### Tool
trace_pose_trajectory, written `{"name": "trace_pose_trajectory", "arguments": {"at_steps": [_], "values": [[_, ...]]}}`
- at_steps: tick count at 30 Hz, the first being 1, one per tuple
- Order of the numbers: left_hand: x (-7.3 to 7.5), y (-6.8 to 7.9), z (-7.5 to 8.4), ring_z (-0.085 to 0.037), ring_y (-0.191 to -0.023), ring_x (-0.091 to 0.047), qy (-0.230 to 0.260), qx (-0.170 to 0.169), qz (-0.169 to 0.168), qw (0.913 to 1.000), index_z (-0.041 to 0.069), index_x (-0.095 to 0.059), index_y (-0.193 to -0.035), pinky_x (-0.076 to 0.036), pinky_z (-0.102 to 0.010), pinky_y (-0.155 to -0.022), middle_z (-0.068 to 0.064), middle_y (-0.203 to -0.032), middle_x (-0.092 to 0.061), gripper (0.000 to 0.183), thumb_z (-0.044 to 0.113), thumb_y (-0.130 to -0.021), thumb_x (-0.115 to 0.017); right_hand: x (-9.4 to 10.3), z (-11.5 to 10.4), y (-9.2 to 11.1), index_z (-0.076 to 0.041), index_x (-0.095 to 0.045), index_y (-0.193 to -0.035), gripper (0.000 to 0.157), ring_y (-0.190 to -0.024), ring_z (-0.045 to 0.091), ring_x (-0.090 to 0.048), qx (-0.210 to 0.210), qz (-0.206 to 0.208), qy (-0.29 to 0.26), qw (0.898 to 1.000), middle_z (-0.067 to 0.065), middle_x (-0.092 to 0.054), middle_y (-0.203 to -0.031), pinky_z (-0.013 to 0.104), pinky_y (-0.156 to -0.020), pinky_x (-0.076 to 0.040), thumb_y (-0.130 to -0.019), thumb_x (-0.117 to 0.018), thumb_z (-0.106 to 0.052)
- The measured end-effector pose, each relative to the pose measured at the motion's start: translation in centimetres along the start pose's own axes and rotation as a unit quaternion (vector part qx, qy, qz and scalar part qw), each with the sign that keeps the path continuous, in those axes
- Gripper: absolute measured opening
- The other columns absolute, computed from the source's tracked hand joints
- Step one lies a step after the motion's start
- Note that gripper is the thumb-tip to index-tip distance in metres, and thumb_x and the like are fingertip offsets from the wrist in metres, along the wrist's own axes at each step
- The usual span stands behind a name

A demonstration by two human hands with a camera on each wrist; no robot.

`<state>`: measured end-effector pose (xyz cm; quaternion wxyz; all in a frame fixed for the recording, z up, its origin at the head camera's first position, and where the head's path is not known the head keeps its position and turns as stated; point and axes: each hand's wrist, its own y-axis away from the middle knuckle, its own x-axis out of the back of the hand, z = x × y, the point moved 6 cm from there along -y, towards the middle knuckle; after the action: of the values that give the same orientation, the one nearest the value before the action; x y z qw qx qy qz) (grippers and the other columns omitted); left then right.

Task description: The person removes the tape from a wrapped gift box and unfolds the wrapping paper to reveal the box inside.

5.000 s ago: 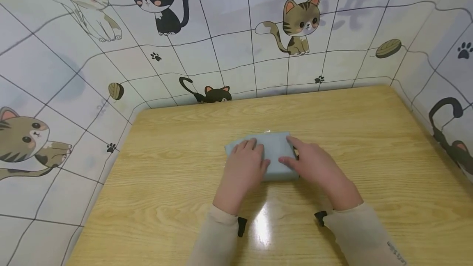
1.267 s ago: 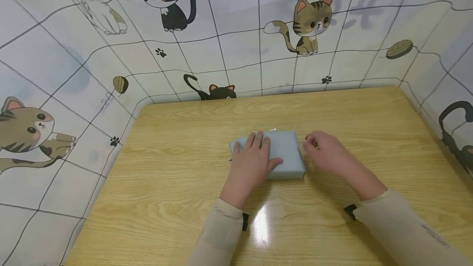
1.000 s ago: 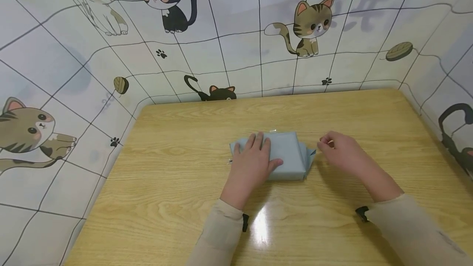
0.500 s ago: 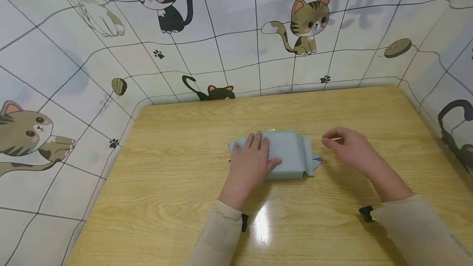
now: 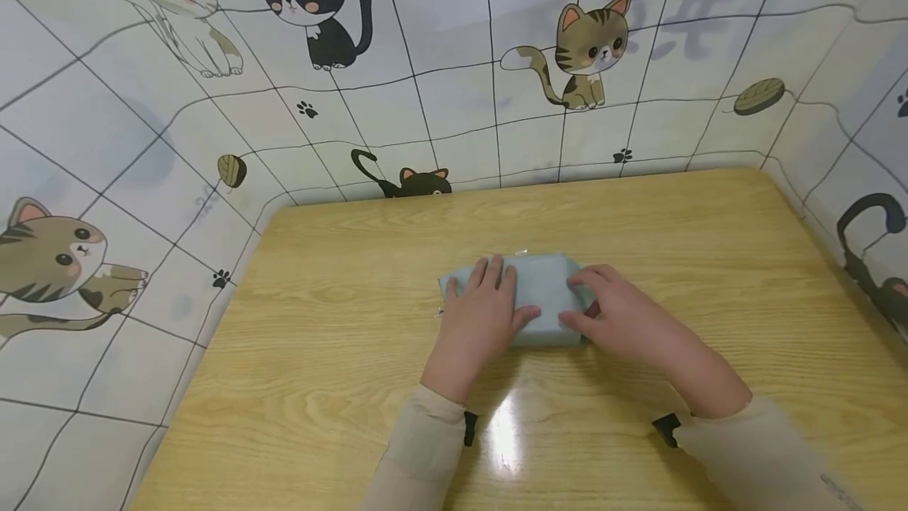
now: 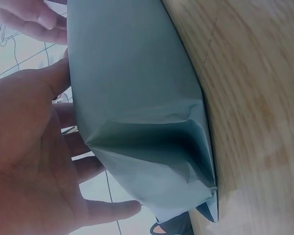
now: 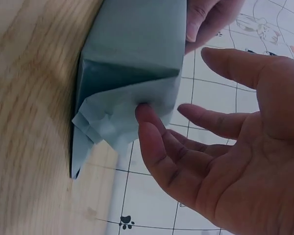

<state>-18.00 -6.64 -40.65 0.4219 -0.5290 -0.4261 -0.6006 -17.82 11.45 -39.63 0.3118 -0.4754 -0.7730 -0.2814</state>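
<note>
A box-shaped package in pale blue-grey wrapping paper lies flat on the table. Spread over the left part of its top is my left hand, palm down. My right hand is at the package's right end, index finger and thumb at the top edge. In the right wrist view, its loosely bent fingers touch the folded paper flap sticking out of that end. The left wrist view shows the other end's flap, creased and pinched in at the side, below my left palm.
The wood-grain table stretches out on all sides of the package. A cloth printed with cartoon cats stands behind the table and along both sides. A small shiny clear bit shows at the package's back edge.
The right hand drew back to the right while the right-end flap unfolded outward, then came back to that end. The left hand has stayed on top of the package.
</note>
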Motion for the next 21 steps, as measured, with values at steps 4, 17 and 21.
{"name": "trace_pose_trajectory", "arguments": {"at_steps": [4, 17, 21], "values": [[0.2, -0.2, -0.3, -0.029, -0.161, -0.035, 0.005, -0.005, 0.003, 1.0000, 0.019, -0.047, -0.161, -0.034, -0.074, -0.121, -0.006, -0.173, -0.038, 0.075, 0.067, -0.104, -0.049, -0.7, -0.7, 0.0, 0.009, -0.043, -0.155, 0.075, -0.109, 0.035, -0.071, 0.008, -0.005, 0.030, 1.000, 0.036, -0.034, -0.161, 0.053, -0.092, -0.062, -0.103, -0.072, -0.036], [5.0, 1.0, -0.8, -0.025, -0.124, -0.070, 0.004, -0.070, 0.133, 0.9886, 0.025, -0.069, -0.139, -0.054, -0.055, -0.106, 0.004, -0.136, -0.075, 0.039, 0.043, -0.105, -0.068, 0.5, -1.7, 1.3, -0.001, -0.035, -0.162, 0.081, -0.151, 0.056, -0.031, 0.019, 0.044, 0.072, 0.996, 0.029, -0.024, -0.170, 0.073, -0.115, -0.040, -0.101, -0.074, -0.036], [6.6, 2.3, -0.6, -0.023, -0.112, -0.074, 0.029, -0.117, 0.179, 0.9765, 0.023, -0.077, -0.126, -0.059, -0.052, -0.098, 0.004, -0.120, -0.080, 0.026, 0.032, -0.101, -0.075, 1.4, -2.6, 1.9, -0.004, -0.039, -0.161, 0.077, -0.151, 0.056, -0.033, 0.056, 0.068, 0.089, 0.992, 0.026, -0.028, -0.171, 0.074, -0.115, -0.039, -0.101, -0.075, -0.036]]}}
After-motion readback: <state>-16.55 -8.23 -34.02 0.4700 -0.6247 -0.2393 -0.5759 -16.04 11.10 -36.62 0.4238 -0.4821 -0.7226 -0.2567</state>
